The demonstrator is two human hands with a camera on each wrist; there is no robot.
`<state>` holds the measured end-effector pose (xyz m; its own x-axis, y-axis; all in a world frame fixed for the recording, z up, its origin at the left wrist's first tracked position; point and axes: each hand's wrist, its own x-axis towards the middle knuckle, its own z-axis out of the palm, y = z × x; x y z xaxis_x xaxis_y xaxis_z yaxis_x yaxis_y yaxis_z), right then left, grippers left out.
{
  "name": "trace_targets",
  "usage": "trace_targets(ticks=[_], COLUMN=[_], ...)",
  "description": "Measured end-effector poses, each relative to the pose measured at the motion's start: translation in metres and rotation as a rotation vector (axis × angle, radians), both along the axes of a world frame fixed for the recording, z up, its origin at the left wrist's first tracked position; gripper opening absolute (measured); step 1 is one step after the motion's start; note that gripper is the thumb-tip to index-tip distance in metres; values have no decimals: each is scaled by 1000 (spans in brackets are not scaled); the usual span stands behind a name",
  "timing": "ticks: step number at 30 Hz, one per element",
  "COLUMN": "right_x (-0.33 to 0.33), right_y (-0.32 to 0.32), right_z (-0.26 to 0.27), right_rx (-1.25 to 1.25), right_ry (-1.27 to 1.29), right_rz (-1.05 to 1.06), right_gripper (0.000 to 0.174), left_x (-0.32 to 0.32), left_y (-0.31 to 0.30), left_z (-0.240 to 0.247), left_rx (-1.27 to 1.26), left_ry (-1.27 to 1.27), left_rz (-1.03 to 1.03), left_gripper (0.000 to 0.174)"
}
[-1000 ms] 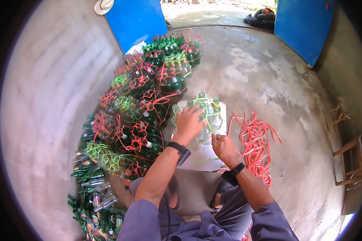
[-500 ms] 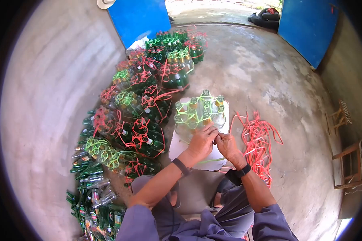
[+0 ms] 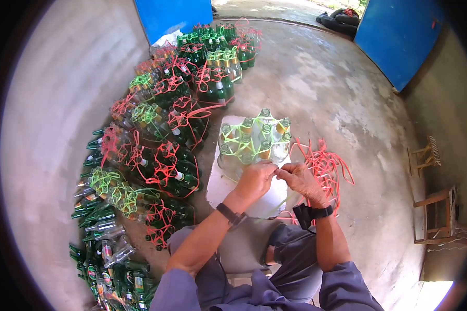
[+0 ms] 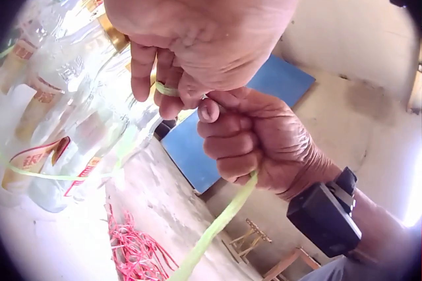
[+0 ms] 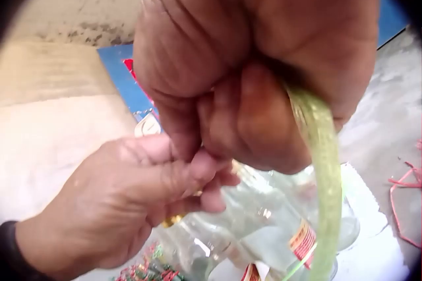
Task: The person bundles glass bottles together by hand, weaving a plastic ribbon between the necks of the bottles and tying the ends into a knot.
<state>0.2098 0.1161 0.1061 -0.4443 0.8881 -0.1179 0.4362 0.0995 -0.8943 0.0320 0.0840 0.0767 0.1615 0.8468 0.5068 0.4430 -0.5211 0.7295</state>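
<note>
A cluster of clear glass bottles [image 3: 246, 141] stands upright on a white board [image 3: 220, 189], with light-green plastic strap [image 3: 244, 153] woven around the necks. At the cluster's near side my two hands meet fingertip to fingertip. My right hand [image 3: 302, 181] grips a green strap [image 4: 221, 225], whose tail hangs out of its curled fingers. My left hand [image 3: 255, 180] pinches the strap, a piece of which shows across a finger in the left wrist view. Paper labels [image 4: 33, 159] show on the bottles, and a thin green band runs around their sides. The meeting fingers hide the pinched part.
Bundles of green and clear bottles [image 3: 179, 168] tied with red and green strap line the left wall. Loose bottles [image 3: 106, 259] lie nearer me. A pile of red strap [image 3: 324, 166] is right of the board. Wooden stools [image 3: 436, 217] stand at the right wall.
My left hand has come back from the bottle tops to meet my right hand at the near side. Both hands have since shifted slightly, with the fingertips still together. The view has tilted a little.
</note>
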Motion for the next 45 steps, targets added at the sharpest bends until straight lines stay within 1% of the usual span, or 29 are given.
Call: trace_targets(ticks=[1, 3, 5, 6, 7, 9, 10, 12, 13, 14, 15, 17, 18, 20, 23, 24, 25, 27, 28, 29, 32, 34, 35, 37, 39, 41, 42, 43, 45], right_x=[3, 10, 8, 9, 6, -2, -7, -17, -21, -20, -16, -8, -10, -16, -29, -34, -40, -54, -59, -62, -75, -74, -70, -61, -49, -44, -51, -51, -47], right_y=[2, 14, 25, 37, 45, 60, 65, 72, 73, 83, 91, 99, 97, 91, 66, 51, 39, 13, -3, -13, -31, -33, -34, -36, -35, -43, -45, -44, -43], right_z=[2, -11, -11, -19, -20, -16, -9, 7, 13, -1, -21, -53, -53, -54, -37, -30, -34, -43, -34, -35, -32, -38, -38, -30, -30, -13, 12, 13, 14], right_rx=[-34, 43, 173, 286, 289, 614, 618, 328, 182, 96, 100, 183, 182, 169, 131, 222, 222, 547, 451, 345, 295, 351, 351, 269, 229, 370, 201, 199, 540], right_ry=[-63, -47, 13, 17, 5, -132, -141, -378, -493, -546, -551, -269, -275, -266, -315, -322, -324, -108, -276, -408, -426, -233, -230, -480, -509, -522, -686, -683, -438], right_rz=[-42, -81, -384, -365, -361, -273, -267, -146, -85, -149, -145, -38, -37, -197, -270, -298, -300, -399, -380, -388, -424, -431, -434, -324, -319, -338, -356, -358, -382], right_gripper=[32, 33, 41, 51, 51, 54, 54, 51, 50, 43, 43, 40, 40, 39, 38, 40, 40, 48, 57, 65, 58, 59, 59, 58, 59, 68, 76, 76, 90], left_x=[1, 4, 10, 14, 16, 18, 17, 14, 11, 5, 0, -7, -11, -16, -29, -35, -44, -62, -71, -80, -106, -106, -106, -97, -89, -85, -84, -83, -82], left_y=[0, 1, -1, -2, -2, -3, -3, -3, -3, -4, -4, 0, 1, 0, -3, -4, -3, -3, -3, -4, -8, -11, -12, -15, -20, -25, -27, -27, -30], left_z=[-6, -15, -20, -22, -23, -24, -24, -22, -20, -18, -15, -21, -21, -21, -16, -15, -17, -26, -30, -33, -24, -27, -28, -32, -34, -31, -32, -33, -30], left_rx=[-3, -49, -61, -80, -80, -127, -125, -223, -219, -288, -358, -336, -316, -343, -384, -394, -395, -518, -613, -615, -778, -783, -783, -745, -706, -652, -653, -640, -626], left_ry=[-10, -47, -88, -114, -128, -196, -207, -343, -353, -381, -407, -397, -384, -372, -346, -334, -335, -284, -340, -340, -435, -415, -402, -369, -343, -262, -262, -257, -246], left_rz=[-2, 16, 54, 86, 88, 106, 109, 89, 93, 69, 44, 11, -24, -36, -61, -71, -74, -147, -189, -187, -222, -218, -213, -177, -140, -111, -111, -102, -96], left_gripper=[3, 4, 5, 6, 6, 7, 7, 12, 12, 15, 18, 20, 22, 21, 20, 21, 21, 23, 23, 23, 18, 19, 19, 19, 19, 20, 20, 19, 19])
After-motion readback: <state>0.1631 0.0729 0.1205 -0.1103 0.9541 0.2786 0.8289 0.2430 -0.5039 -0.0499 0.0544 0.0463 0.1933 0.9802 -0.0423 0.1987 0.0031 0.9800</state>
